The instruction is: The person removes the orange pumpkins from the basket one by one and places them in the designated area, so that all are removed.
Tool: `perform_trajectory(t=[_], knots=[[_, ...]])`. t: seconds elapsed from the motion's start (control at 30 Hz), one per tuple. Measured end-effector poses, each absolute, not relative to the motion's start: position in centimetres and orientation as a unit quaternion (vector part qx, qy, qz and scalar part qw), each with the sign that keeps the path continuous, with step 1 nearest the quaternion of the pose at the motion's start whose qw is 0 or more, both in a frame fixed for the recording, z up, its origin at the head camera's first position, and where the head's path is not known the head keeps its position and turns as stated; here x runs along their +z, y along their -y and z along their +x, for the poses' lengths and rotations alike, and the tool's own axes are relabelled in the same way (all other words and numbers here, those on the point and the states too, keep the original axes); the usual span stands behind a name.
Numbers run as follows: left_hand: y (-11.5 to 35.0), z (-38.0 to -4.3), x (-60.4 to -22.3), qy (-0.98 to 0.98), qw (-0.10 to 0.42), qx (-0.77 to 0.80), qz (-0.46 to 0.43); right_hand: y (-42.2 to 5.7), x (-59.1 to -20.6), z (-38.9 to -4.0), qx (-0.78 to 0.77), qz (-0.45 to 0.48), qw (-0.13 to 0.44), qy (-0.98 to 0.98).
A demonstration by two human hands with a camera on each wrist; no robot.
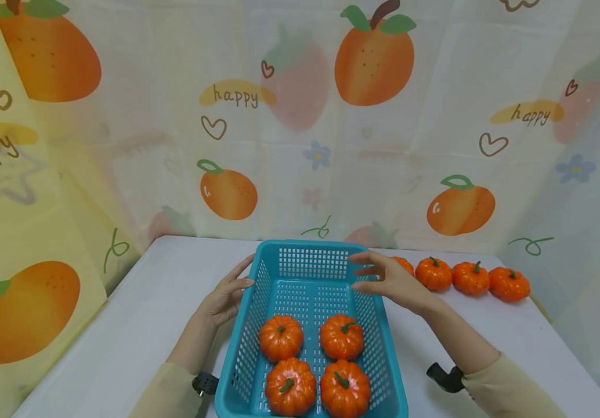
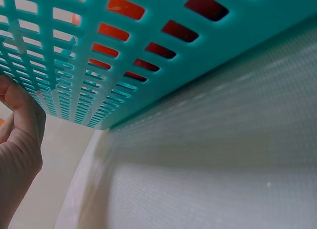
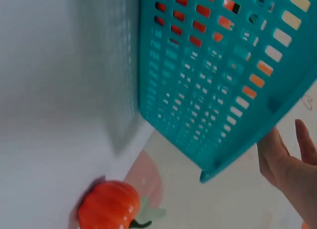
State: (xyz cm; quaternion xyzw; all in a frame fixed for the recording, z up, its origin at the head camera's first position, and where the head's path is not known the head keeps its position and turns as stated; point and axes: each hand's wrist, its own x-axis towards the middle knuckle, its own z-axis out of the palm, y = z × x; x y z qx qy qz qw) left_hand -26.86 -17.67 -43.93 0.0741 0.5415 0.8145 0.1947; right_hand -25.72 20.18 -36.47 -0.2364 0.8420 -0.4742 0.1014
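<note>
A blue-green plastic basket [image 1: 394, 371] with slotted walls stands on the white table, and several small orange pumpkins [image 1: 281, 338] with green stems sit in its near half. My left hand [image 1: 225, 297] is at the basket's left side, its fingertips right at the rim and the fingers extended. In the left wrist view, part of that left hand [image 2: 20, 135] shows beside the slotted wall [image 2: 74, 50]. Over the right rim reaches my right hand [image 1: 391, 283], fingers spread and loosely bent, with nothing between them. The right wrist view shows this hand [image 3: 287, 164] beside the rim.
A row of more pumpkins [image 1: 471, 278] lies on the table [image 1: 122, 325] at the back right, the leftmost partly hidden behind my right hand. Behind the table hangs a fruit-patterned cloth [image 1: 300, 174], which continues along the left and right sides.
</note>
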Motion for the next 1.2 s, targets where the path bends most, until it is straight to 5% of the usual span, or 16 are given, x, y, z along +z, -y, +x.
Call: perform_trajectory(t=[0.87,1.2], knots=[[17.8,-27.7,-45.3,-0.544,0.187,0.816,0.066,-16.4,-37.8,-29.4,-0.341,-0.452,0.437,-0.699],[17.9,-27.9,-45.5,-0.542,0.187,0.817,0.068,-15.1,-38.2,-30.1,-0.24,-0.434,0.486,-0.72]])
